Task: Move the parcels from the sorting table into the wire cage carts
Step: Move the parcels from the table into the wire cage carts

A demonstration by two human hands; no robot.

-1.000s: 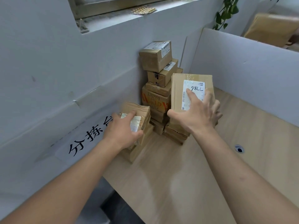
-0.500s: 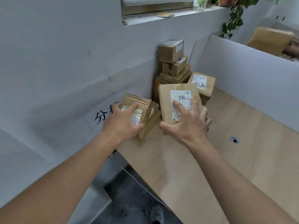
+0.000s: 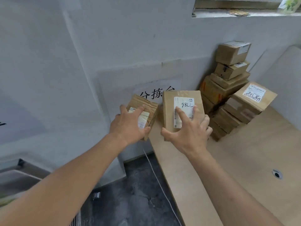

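You gripped a parcel in each hand, left hand [image 3: 128,126] and right hand [image 3: 189,134], while stacked boxes [image 3: 231,88] waited on the table [image 3: 244,160]; no cart showed.

Pale grey wall [image 3: 114,46] behind, bearing a white paper sign [image 3: 156,93] with black handwritten characters. Recessed window ledge [image 3: 236,13] at upper right, daylit, a green plant [image 3: 291,4] at its far end. Light wood worktop [image 3: 244,160] along the right, a round cable hole [image 3: 276,174] near its right edge. Dark mottled floor [image 3: 138,193] below, crossed by a thin white cord [image 3: 156,176].
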